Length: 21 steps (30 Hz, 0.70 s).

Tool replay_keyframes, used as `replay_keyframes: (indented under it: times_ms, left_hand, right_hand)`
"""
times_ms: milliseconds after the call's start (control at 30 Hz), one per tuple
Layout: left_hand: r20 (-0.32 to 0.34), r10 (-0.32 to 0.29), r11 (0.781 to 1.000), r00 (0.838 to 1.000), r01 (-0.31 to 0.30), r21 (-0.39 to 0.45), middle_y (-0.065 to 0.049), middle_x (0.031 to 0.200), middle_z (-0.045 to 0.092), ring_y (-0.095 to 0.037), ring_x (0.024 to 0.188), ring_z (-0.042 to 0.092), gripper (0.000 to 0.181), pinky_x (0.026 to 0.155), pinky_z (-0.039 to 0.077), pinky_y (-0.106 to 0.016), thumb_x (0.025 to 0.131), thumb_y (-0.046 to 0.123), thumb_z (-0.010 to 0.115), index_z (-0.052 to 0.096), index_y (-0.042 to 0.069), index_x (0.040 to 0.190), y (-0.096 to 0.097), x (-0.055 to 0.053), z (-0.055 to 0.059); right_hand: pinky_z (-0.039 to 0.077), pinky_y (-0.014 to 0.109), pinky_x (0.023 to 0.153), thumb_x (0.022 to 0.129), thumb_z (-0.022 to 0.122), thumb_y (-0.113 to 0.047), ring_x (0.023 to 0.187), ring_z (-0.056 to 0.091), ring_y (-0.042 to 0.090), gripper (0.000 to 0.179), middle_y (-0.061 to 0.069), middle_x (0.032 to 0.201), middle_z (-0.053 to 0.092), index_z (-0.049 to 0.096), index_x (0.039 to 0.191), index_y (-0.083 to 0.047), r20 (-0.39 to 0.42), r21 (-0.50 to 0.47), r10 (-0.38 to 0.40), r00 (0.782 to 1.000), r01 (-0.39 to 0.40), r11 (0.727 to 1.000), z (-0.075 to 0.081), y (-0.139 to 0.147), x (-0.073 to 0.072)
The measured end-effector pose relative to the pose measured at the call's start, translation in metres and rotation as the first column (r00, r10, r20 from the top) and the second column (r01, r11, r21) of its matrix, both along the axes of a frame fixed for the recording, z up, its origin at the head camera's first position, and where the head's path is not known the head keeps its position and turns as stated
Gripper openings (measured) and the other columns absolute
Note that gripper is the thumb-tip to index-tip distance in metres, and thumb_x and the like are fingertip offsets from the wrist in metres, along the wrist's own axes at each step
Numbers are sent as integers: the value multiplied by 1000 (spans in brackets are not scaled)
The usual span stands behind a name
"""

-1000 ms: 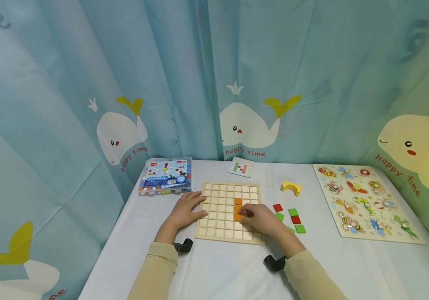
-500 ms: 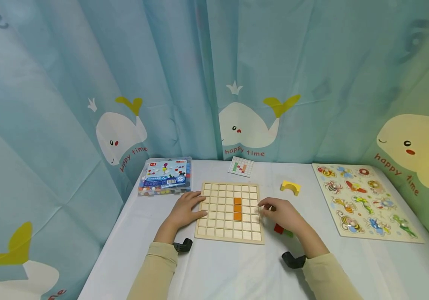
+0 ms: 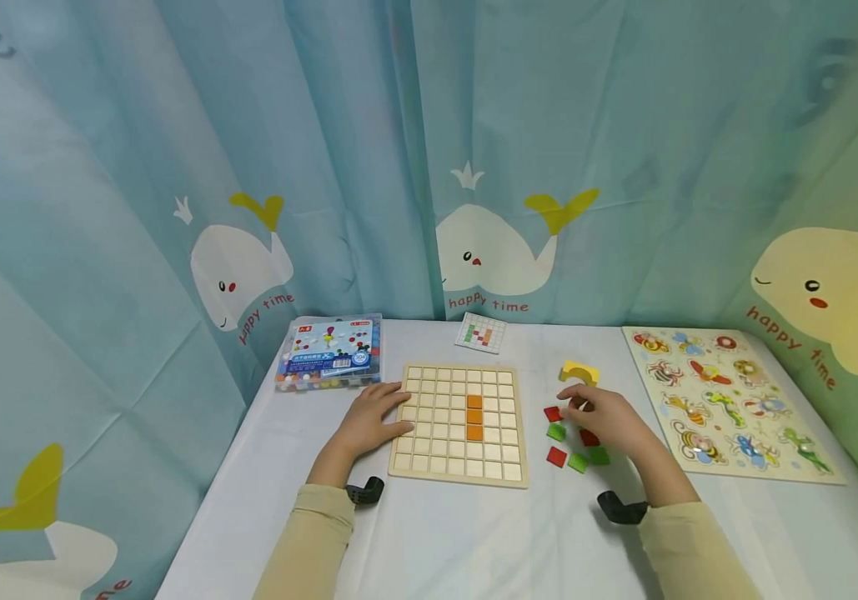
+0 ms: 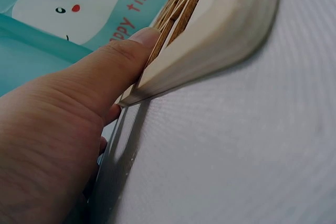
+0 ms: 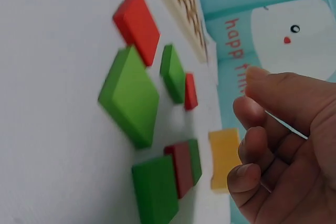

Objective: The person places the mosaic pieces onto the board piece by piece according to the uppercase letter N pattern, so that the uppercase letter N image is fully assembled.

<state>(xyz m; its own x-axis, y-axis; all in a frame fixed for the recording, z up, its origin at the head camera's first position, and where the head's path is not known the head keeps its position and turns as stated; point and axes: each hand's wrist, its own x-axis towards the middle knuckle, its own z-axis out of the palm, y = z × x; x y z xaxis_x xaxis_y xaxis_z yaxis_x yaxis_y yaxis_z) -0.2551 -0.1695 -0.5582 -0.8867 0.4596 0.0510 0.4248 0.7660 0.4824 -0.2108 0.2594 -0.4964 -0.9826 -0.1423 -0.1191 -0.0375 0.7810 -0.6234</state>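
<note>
While the head view has the right hand (image 3: 612, 421) over square red and green tiles (image 3: 557, 457) beside the wooden grid board (image 3: 444, 428), left wrist cam shows the left hand (image 4: 58, 114) unclenched, straight thumb (image 4: 113, 66) on round-cornered wood. Right wrist: fingers (image 5: 254, 144) loosely curled around nothing, tiles chunky.

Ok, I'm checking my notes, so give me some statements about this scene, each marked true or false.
1. Three orange tiles sit in one column of the board. True.
2. The left hand is apart from the board. False: it touches the board's edge.
3. The right hand holds no tile. True.
4. The yellow block lies on the board. False: it lies right of the board in the head view.
5. The loose tiles are all red. False: some are green.
</note>
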Motion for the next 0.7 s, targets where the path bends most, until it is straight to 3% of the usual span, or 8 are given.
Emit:
replay_keyframes:
  times_ms: [300,700]
  left_hand:
    - [-8,2,1000,1000,-2,-1,-1,159,36,-36,149,25,66,121,22,-61,91,56,63,48,25,148,0,0,-1]
    - [-3,1,1000,1000,-1,10,-2,159,36,-36,149,25,66,122,21,-60,91,54,64,48,24,147,0,0,0]
  right_hand:
    - [47,29,65,94,68,-24,85,52,21,30,7,98,58,65,122,-14,55,4,-4,998,4,1000,-16,10,-9]
    - [40,29,65,93,67,-20,84,49,21,26,6,91,54,67,119,-18,59,37,16,998,-18,999,-24,11,-15]
